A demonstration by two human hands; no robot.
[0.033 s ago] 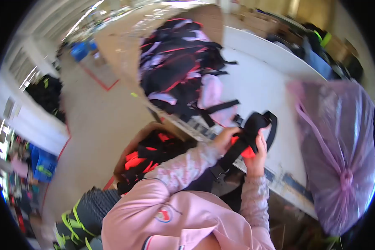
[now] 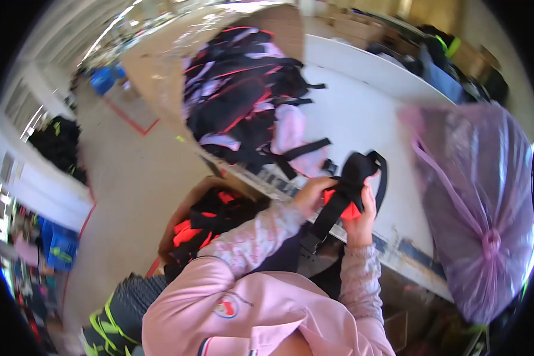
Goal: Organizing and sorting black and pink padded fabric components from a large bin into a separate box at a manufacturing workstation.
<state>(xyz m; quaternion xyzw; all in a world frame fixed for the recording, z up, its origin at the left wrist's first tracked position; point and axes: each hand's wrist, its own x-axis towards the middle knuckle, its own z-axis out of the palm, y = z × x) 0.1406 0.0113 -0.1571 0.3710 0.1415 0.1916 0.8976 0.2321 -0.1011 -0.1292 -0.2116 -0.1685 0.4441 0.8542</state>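
Both of my hands grip a black-and-orange strapped fabric piece (image 2: 355, 172) above the near edge of the white table. Black webbing loops up from its right side, and a wide strap hangs down to a dark plastic buckle (image 2: 310, 240). My left hand (image 2: 315, 194) is closed on the left edge, partly hidden by the cloth. At the right edge, my right hand (image 2: 362, 215) holds it with the fingers upright and the orange part against the palm. Beyond my left hand lies a heap of black and pale pink strapped pieces (image 2: 237, 107) with orange-red edging.
A large cardboard box (image 2: 154, 59) lies around the heap on the white table (image 2: 356, 113). To the right stands a knotted purple plastic bag (image 2: 469, 207). Below left, an open box (image 2: 171, 228) holds black-and-orange pieces; a dark bundle with lime cords (image 2: 121, 308) sits nearer.
The whole view has shifted slightly, so the table, bag and heap appear a little further left and higher. Both hands keep their hold on the strapped piece.
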